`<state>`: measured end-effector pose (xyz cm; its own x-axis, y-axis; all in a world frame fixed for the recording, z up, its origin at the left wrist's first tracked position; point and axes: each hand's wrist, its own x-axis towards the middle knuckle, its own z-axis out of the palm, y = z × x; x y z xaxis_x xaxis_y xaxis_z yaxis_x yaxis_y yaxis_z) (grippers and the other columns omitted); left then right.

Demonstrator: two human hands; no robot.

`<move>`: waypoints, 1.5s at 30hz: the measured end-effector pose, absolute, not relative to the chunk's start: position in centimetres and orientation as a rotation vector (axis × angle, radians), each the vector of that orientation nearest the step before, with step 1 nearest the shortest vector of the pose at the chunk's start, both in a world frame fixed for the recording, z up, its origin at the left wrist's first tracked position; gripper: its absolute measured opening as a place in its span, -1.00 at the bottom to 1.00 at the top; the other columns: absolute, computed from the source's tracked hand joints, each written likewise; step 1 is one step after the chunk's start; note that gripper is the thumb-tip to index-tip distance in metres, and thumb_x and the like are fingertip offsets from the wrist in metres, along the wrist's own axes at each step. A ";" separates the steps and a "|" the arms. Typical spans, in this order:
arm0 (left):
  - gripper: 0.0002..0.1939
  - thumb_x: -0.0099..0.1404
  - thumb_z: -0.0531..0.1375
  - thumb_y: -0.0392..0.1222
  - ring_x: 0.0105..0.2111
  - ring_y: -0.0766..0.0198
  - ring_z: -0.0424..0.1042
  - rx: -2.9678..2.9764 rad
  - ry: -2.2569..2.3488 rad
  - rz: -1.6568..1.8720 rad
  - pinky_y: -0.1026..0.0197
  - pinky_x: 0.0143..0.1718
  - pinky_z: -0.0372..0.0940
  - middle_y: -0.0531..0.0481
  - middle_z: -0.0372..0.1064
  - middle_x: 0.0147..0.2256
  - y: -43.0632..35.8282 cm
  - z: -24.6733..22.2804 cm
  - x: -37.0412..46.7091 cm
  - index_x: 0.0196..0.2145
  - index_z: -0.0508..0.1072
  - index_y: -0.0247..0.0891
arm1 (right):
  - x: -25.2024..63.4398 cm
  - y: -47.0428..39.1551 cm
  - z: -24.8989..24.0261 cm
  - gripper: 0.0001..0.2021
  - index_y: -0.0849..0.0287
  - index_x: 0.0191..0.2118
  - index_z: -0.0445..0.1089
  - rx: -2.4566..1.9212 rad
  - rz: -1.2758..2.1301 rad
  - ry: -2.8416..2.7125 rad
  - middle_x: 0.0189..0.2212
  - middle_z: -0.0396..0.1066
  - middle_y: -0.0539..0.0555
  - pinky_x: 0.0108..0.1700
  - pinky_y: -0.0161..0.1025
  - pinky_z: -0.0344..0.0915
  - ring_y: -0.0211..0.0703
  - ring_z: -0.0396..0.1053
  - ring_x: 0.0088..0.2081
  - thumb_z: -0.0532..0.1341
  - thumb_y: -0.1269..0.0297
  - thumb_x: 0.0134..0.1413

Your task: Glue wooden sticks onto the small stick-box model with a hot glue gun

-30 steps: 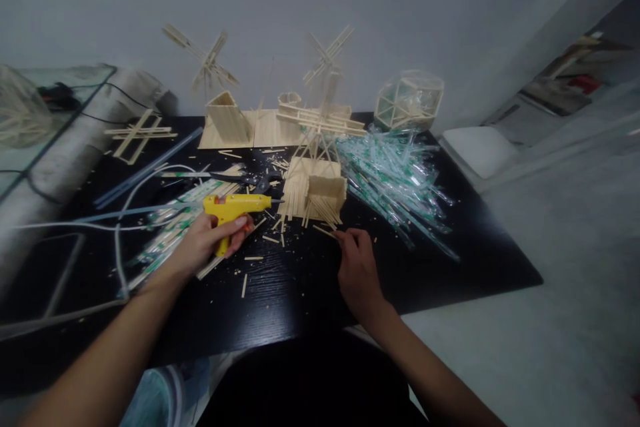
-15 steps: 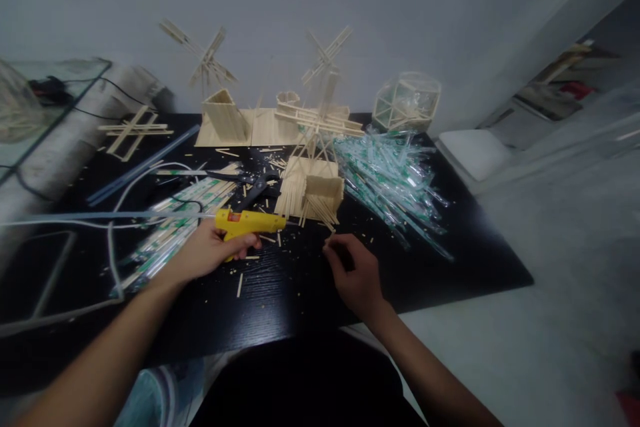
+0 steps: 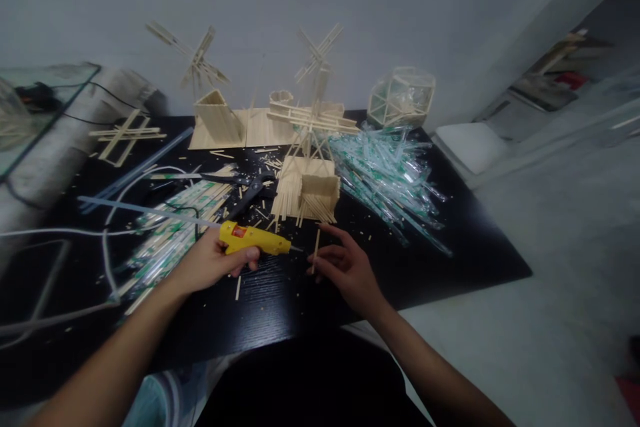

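Sticks [image 3: 319, 207] in box [image 3: 327, 185], it seems

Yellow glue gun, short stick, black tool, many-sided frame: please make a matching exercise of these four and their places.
1. Yellow glue gun
2. Short stick
3. Black tool
4. Many-sided frame

A. At the table's back, by the wall
B. In the right hand
C. Lying left of the open wooden box
D. In the left hand

Pairs: 1-D, 2-B, 3-C, 4-A
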<state>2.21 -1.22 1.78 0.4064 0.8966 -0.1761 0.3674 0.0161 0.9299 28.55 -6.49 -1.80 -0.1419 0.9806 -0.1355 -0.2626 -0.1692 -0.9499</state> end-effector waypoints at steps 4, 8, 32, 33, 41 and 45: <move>-0.64 0.25 0.26 0.05 -0.67 0.40 0.29 1.629 1.089 0.572 0.38 -0.65 0.23 -0.01 0.46 -0.59 -1.4 1.9 2.3 -0.50 0.54 -0.30 | 28.7 -6.2 -1.8 -0.41 0.07 0.19 0.29 -1.036 1.584 -0.980 -0.38 0.58 -0.02 -0.41 -0.29 0.51 -0.18 0.57 -0.40 0.44 0.27 0.05; -0.64 0.26 0.25 0.07 -0.64 0.39 0.31 1.629 1.070 0.534 0.40 -0.64 0.23 -0.02 0.49 -0.54 -1.4 1.7 2.4 -0.46 0.51 -0.31 | 28.7 -6.0 -1.9 -0.35 0.13 0.19 0.29 -1.027 1.643 -0.953 -0.40 0.58 -0.01 -0.44 -0.31 0.50 -0.17 0.57 -0.41 0.48 0.24 -0.01; -0.62 0.34 0.19 0.04 -0.60 0.37 0.33 1.782 1.006 0.469 0.38 -0.56 0.26 -0.01 0.47 -0.53 -1.5 1.3 2.2 -0.47 0.52 -0.31 | 29.2 -5.7 -2.9 -0.13 0.06 0.18 0.24 -0.951 1.729 -0.941 -0.27 0.56 -0.02 -0.16 -0.26 0.47 -0.26 0.54 -0.31 0.57 0.47 -0.31; -0.62 0.34 0.19 0.04 -0.59 0.37 0.34 1.781 1.008 0.467 0.38 -0.55 0.26 -0.01 0.47 -0.53 -1.5 1.3 2.3 -0.47 0.52 -0.31 | 29.1 -5.8 -2.9 -0.14 0.06 0.18 0.24 -0.956 1.727 -0.951 -0.27 0.56 -0.02 -0.16 -0.26 0.47 -0.26 0.54 -0.31 0.57 0.47 -0.31; -0.66 0.32 0.22 0.04 -0.57 0.36 0.37 1.719 1.012 0.474 0.40 -0.56 0.28 0.00 0.48 -0.52 -1.7 1.3 2.4 -0.42 0.50 -0.30 | 29.0 -5.9 -2.6 -0.18 0.04 0.15 0.30 -0.967 1.685 -1.010 -0.28 0.50 -0.07 -0.19 -0.28 0.46 -0.30 0.50 -0.32 0.58 0.44 -0.31; -0.68 0.32 0.23 0.04 -0.55 0.34 0.41 1.690 1.018 0.492 0.40 -0.56 0.30 0.01 0.48 -0.51 -1.7 1.0 2.3 -0.40 0.49 -0.30 | 29.0 -5.9 -2.7 -0.19 0.04 0.14 0.32 -0.953 1.681 -1.016 -0.30 0.49 -0.08 -0.20 -0.30 0.45 -0.31 0.48 -0.33 0.58 0.46 -0.31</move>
